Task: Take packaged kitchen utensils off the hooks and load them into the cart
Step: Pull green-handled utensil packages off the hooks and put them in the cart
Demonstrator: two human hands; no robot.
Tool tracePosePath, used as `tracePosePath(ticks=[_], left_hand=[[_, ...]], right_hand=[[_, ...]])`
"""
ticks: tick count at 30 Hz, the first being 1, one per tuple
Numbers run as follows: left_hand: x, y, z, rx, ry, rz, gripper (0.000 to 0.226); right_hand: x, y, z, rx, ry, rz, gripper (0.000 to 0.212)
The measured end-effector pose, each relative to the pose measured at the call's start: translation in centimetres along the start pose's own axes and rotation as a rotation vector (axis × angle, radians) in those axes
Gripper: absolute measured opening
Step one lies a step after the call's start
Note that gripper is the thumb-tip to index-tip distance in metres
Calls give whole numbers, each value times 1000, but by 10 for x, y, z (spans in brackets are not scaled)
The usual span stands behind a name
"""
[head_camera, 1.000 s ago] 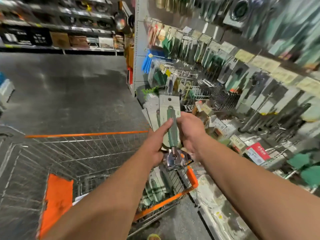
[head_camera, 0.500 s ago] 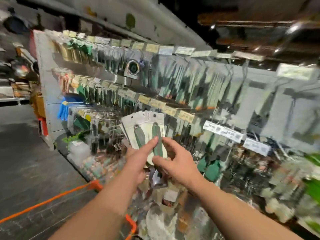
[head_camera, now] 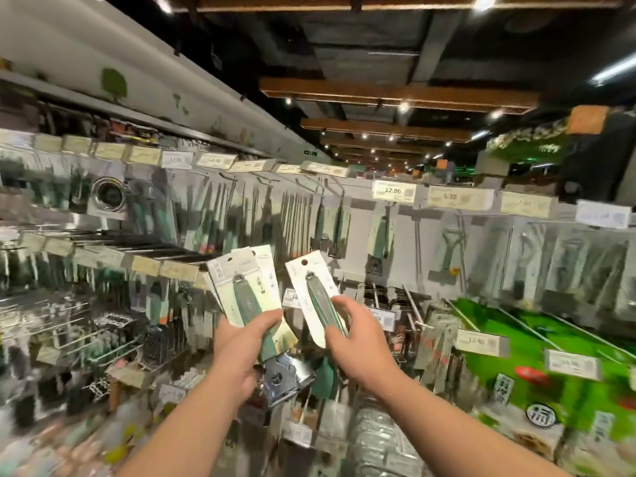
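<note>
Left hand (head_camera: 241, 342) grips a fan of carded green-handled utensils (head_camera: 246, 294), at least two; right hand (head_camera: 358, 335) pinches one carded utensil (head_camera: 316, 294).

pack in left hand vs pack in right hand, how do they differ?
The left hand grips a fanned stack of packs, several cards deep; the right hand pinches a single pack. The stack's metal tool head shows below the left hand; the single pack's lower end is hidden. Both have pale cards, green handles and lean left.
</note>
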State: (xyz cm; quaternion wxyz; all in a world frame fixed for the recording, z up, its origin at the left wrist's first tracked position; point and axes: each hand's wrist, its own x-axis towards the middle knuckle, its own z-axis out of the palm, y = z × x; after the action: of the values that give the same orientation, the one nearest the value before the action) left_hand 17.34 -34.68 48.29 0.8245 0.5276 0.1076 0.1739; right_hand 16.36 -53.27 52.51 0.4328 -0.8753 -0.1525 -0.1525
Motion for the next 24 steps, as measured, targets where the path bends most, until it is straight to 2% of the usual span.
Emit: tracePosePath(ticks=[2,5,8,9,15,18,24], left_hand=[[4,5,15,25,-43,-5,112],[6,14,38,51,-104,-9,105],[13,17,57,43,-131,-44,61],[18,15,61,50,-137,-50,54],[41,7,87,84,-198,-63,50],[47,8,100,109,-231,-71,61],[61,15,123,106,-268,-57,51]], right_hand=[[8,13,-13,8,88,45,56],[21,28,-35,70,202,116,63],[33,38,-55,30,315,130,67],[36,41,-60,21,343,130,67],[60,42,-77,46,516,124,62],[73,43,-78,43,501,118,62],[98,49,-75,56,500,76,62]])
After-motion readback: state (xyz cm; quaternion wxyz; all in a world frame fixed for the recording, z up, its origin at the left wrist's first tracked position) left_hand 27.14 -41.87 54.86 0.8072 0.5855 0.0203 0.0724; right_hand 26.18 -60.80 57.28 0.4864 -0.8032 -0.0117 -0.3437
